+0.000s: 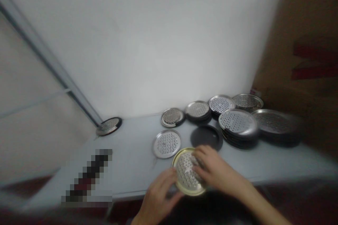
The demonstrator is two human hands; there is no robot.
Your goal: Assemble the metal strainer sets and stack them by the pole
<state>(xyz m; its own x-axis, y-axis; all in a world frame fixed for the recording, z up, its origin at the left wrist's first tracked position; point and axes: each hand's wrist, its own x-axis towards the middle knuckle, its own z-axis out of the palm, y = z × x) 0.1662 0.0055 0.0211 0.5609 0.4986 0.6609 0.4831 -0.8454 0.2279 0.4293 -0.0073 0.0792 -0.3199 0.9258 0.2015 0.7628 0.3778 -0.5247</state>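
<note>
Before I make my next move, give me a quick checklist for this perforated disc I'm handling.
1. Left hand at the yellow-rimmed disc: ok, at its left edge.
2. Right hand at the disc: ok, fingers over its right part.
3. Underside of the disc: cannot tell, it faces away.
4. View sharp enough to check the holes for flaws: not ok, the picture is blurred.
5. Black round piece close by: ok, just beyond the right hand.
6. Loose silver disc apart from the stacks: ok, left of the black piece.
</note>
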